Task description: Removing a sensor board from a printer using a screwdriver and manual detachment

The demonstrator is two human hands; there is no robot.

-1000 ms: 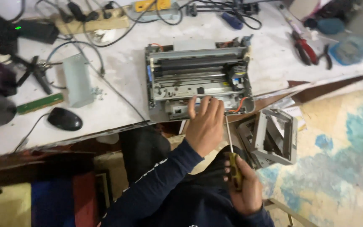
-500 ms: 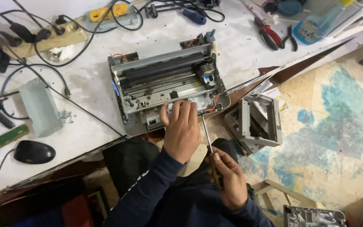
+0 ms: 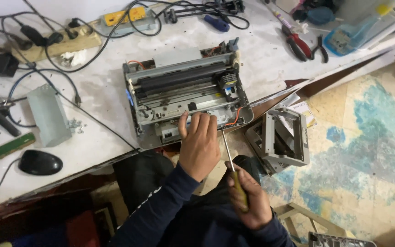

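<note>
An opened grey printer mechanism (image 3: 179, 89) with black rollers and coloured wires lies at the near edge of a white workbench (image 3: 97, 114). My left hand (image 3: 199, 142) rests on its front edge, fingers bent over the frame. Below it, my right hand (image 3: 248, 201) grips the yellow handle of a long screwdriver (image 3: 230, 158). The screwdriver's metal tip points up at the printer's front right corner.
A grey printer casing (image 3: 282, 139) stands on the floor at the right. On the bench lie a black mouse (image 3: 40, 162), a grey box (image 3: 49, 114), a power strip (image 3: 60, 41) with cables, red pliers (image 3: 298, 43) and a blue tray (image 3: 357, 32).
The view has shifted so the printer sits more centrally. My left hand stays on the printer's front edge and my right hand keeps hold of the screwdriver.
</note>
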